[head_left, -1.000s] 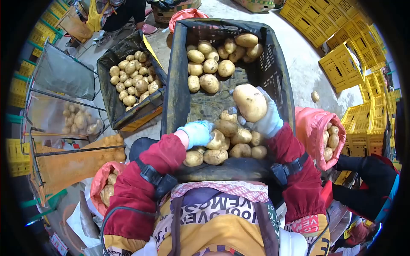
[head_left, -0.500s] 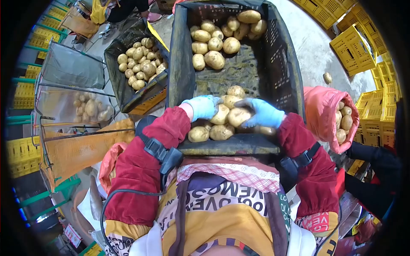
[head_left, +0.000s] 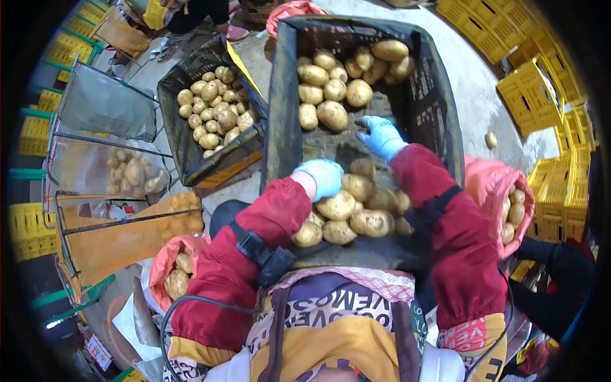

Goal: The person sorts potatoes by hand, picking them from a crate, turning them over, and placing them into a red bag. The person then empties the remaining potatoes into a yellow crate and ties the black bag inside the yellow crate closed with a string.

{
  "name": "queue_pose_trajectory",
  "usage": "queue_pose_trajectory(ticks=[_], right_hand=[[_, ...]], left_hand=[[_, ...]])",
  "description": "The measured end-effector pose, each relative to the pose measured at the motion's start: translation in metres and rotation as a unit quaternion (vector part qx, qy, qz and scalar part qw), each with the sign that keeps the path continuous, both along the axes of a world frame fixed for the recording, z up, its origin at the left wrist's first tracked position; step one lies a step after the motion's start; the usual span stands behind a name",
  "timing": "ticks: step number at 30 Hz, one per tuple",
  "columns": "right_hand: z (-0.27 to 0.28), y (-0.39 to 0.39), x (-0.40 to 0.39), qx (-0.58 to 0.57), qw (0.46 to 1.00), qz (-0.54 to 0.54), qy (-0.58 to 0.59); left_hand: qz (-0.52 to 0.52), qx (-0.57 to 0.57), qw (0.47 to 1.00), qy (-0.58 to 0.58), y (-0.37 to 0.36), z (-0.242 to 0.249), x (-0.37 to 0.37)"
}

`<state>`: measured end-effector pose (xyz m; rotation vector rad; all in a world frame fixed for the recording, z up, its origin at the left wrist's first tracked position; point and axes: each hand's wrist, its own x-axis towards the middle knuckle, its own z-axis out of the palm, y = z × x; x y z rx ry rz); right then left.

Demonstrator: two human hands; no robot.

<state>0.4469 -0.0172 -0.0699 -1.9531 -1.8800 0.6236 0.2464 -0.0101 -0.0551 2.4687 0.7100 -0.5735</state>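
Observation:
A long black crate [head_left: 278,127] stands before me, with potatoes at its far end and a pile at its near end. My left hand [head_left: 321,177], in a blue glove, rests at the left edge of the near pile, right beside a potato [head_left: 336,205]. Its fingers lean over loosely and their tips are partly hidden; no potato shows in its grasp. Over the middle of the crate is my right hand [head_left: 382,138], also blue-gloved, its darkened fingertips stretched toward the far potatoes [head_left: 332,116]. It is open and holds nothing.
To the left, a smaller crate [head_left: 175,137] holds smaller potatoes. Mesh bags hang on a metal frame [head_left: 111,145] beyond it. Pink sacks of potatoes stand at the right [head_left: 487,184] and lower left [head_left: 162,261]. Yellow crates [head_left: 531,95] line the right side; one loose potato [head_left: 491,140] lies on the floor.
My right hand has left the near pile and moved up over the crate's middle. My left hand has shifted slightly off the potatoes. The whole view has shifted a little.

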Motion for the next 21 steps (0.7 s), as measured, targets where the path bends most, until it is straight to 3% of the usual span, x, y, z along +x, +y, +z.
queue_pose_trajectory(ticks=[3,7,11,13,15,19,21], right_hand=[[-0.050,0.053,-0.022,0.067,0.994,-0.014,-0.087],[-0.094,0.074,-0.069,0.105,0.977,-0.184,0.016],[-0.108,0.073,-0.058,0.055,0.956,-0.239,0.163],[-0.116,0.068,-0.040,-0.024,0.890,-0.268,0.368],[-0.080,0.045,-0.031,-0.018,0.795,-0.259,0.548],[0.016,-0.020,-0.017,0.000,0.713,-0.194,0.674],[0.043,-0.051,-0.016,0.020,0.701,-0.174,0.691]], left_hand=[[0.047,0.014,0.999,0.000,0.009,0.016,0.000],[0.087,-0.002,0.996,-0.004,0.009,0.013,0.006],[0.103,-0.020,0.994,-0.035,0.011,0.018,0.004],[0.098,-0.038,0.994,-0.016,0.015,0.017,0.005],[0.118,-0.024,0.992,-0.039,0.016,0.017,0.002],[0.117,-0.034,0.987,-0.106,0.021,0.024,0.000],[0.172,-0.138,0.973,-0.068,0.022,0.062,0.007]])
